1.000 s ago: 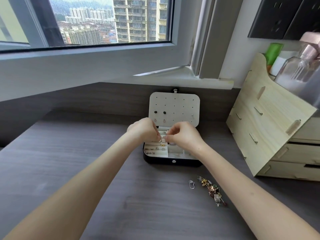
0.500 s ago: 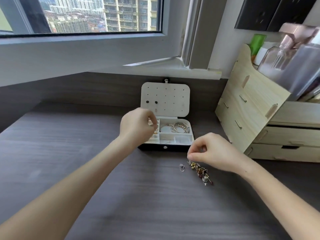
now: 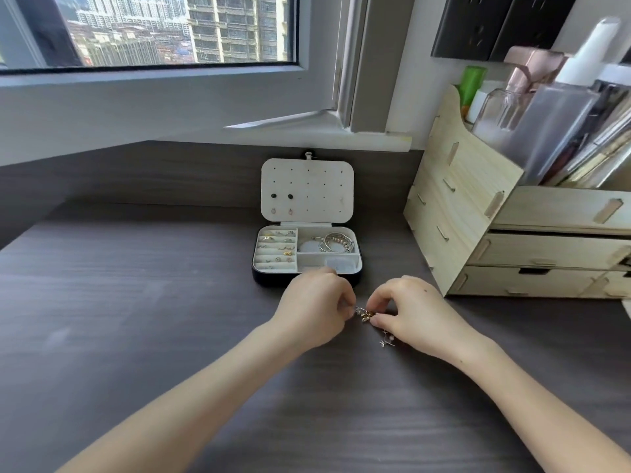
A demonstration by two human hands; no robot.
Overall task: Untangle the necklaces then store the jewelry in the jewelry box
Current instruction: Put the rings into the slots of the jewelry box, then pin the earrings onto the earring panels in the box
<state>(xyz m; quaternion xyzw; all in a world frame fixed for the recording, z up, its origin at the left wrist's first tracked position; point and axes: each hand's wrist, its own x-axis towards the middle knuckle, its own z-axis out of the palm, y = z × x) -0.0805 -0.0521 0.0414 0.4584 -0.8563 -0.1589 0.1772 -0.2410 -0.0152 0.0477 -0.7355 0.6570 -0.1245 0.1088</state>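
Pinching from both sides: left hand (image 3: 312, 310) and right hand (image 3: 415, 315) each close thumb and fingertips on a small tangle (image 3: 366, 314) of gold and silver pieces, the other fingers curled in. The tangle sits between the hands, low over the desk (image 3: 136, 319), just in front of the jewelry box (image 3: 269, 280); whether it rests on the wood cannot be told. A loose end (image 3: 387, 340) with pale beads trails under the right hand. Risks, as judged: pulling the hands apart too hard could tighten the knot or snap a fine link; a piece coming free suddenly could skitter across the dark desk, where small metal is hard to spot; the trailing end could snag on the right palm. The box stands open, lid (image 3: 307, 186) upright, holding two dark studs and two small pale ones. The left ring rolls (image 3: 276, 250) carry small earrings and rings in rows. The upper right compartment (image 3: 348, 230) holds silver bangles (image 3: 336, 242) and a white round item. The lower right compartment (image 3: 355, 264) holds something pale, too blurred to name. A wooden organizer (image 3: 461, 216) stands to the right, well apart.
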